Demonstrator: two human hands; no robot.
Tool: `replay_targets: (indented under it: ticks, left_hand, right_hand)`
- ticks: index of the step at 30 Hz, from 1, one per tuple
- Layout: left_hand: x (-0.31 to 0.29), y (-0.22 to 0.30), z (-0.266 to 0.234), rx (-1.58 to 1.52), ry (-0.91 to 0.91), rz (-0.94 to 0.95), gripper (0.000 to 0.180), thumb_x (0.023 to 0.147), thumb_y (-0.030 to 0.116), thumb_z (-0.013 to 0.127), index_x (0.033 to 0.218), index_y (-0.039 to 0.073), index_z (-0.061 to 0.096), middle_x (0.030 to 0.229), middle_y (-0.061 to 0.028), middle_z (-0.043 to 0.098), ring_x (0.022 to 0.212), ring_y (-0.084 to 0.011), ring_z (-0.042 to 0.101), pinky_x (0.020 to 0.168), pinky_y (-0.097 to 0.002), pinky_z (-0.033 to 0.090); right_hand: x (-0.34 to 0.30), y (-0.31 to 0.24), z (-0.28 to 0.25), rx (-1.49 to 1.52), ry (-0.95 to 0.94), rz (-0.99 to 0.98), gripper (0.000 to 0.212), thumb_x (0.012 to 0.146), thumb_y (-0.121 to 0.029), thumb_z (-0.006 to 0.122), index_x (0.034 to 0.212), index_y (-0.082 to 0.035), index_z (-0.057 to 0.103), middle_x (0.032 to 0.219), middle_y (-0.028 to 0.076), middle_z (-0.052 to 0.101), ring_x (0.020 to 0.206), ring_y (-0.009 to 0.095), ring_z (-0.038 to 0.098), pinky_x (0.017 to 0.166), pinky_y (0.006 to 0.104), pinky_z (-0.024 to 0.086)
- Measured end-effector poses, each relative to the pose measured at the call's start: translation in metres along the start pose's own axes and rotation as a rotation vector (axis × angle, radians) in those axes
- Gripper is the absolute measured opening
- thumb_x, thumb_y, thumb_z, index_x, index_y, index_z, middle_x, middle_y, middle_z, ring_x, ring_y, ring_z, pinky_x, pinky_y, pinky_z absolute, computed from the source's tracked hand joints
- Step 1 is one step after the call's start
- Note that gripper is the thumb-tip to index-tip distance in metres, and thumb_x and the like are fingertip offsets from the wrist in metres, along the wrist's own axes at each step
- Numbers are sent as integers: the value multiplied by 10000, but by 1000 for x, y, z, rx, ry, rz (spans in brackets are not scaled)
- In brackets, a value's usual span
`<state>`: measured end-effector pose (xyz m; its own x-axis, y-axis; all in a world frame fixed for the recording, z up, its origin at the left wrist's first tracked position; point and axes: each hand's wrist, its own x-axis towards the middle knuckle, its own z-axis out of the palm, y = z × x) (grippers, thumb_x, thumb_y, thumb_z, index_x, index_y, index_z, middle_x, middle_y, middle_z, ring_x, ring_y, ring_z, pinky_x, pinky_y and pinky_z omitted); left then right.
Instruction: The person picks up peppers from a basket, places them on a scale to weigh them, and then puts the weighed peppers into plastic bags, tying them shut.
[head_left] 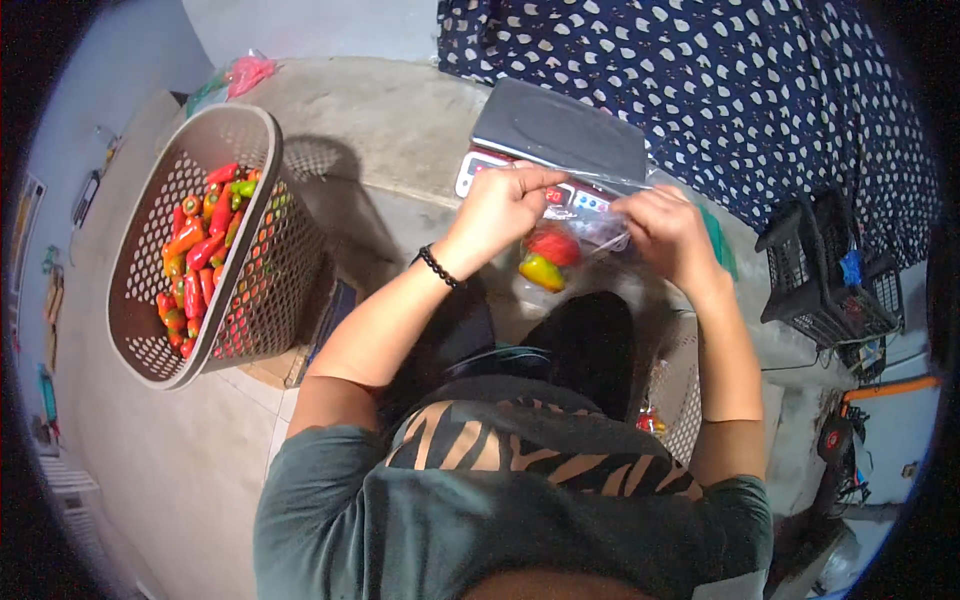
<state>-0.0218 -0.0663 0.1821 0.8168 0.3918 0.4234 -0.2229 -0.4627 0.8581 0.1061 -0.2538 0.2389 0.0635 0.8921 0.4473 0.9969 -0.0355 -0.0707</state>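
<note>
Between my two hands a clear plastic bag (600, 232) is stretched, with red and yellow-green peppers (548, 262) hanging in its lower part. My left hand (498, 215) pinches one side of the bag's top, thumb and finger pressed together. Its other side is gripped by my right hand (668, 228), fingers curled closed. Just beyond the bag stands a digital scale (560, 125) with a dark flat plate and a red, lit front panel. The bag partly covers that panel. A bead bracelet circles my left wrist.
A tall brown perforated basket (268, 225) of red, orange and green peppers (205, 245) stands at left. Black crates (825, 270) sit at right, near a dark patterned cloth (700, 80). Another perforated basket (685, 390) is by my right arm. Pink plastic (250, 72) lies at the back left.
</note>
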Motion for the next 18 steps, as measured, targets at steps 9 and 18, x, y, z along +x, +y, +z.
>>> replay_targets:
  ticks: [9, 18]
  left_hand:
    - [49, 65, -36, 399, -495, 171, 210, 789, 208, 592, 850, 26, 678, 783, -164, 629, 693, -281, 624, 648, -361, 494]
    - [68, 104, -35, 252, -486, 983, 93, 650, 83, 707, 712, 35, 657, 800, -81, 629, 824, -316, 594, 832, -409, 459]
  right_hand:
    - [5, 35, -49, 254, -26, 116, 154, 739, 13, 599, 871, -29, 666, 839, 100, 655, 784, 244, 620, 694, 329, 489]
    - [7, 41, -57, 1036, 121, 235, 166, 913, -126, 498, 919, 1, 604, 959, 115, 640, 911, 179, 598, 865, 315, 445]
